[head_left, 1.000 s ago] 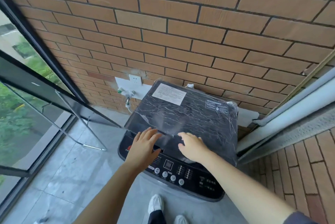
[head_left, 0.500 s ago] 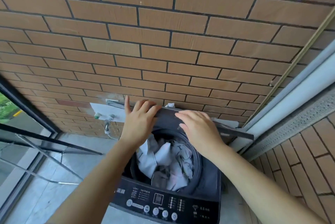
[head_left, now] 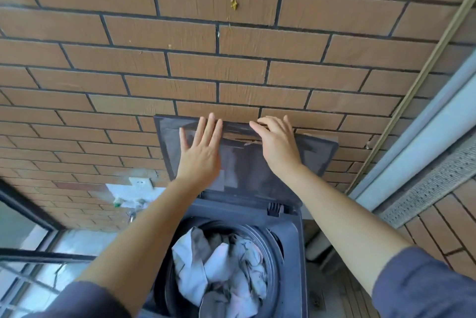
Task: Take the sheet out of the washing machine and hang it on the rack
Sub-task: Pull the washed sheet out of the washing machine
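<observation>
A crumpled sheet (head_left: 221, 274), pale grey-white with darker damp-looking folds, lies heaped in the open drum of a top-loading washing machine (head_left: 292, 237), between the person's forearms. It is bunched, with no clear long axis. Both hands are up and beyond it, on the raised lid (head_left: 247, 165). The left hand (head_left: 199, 152) presses flat with its fingers straight and slightly spread. The right hand (head_left: 279, 147) rests over the lid's top edge with its fingers nearly straight, and its thumb cannot be seen. Neither hand holds any cloth. The sheet lies below and nearer the person than either hand, so each hand would likely have to drop back toward the body to reach it, and neither is clearly closer. Behind the lid stands a brick wall (head_left: 231, 72).
</observation>
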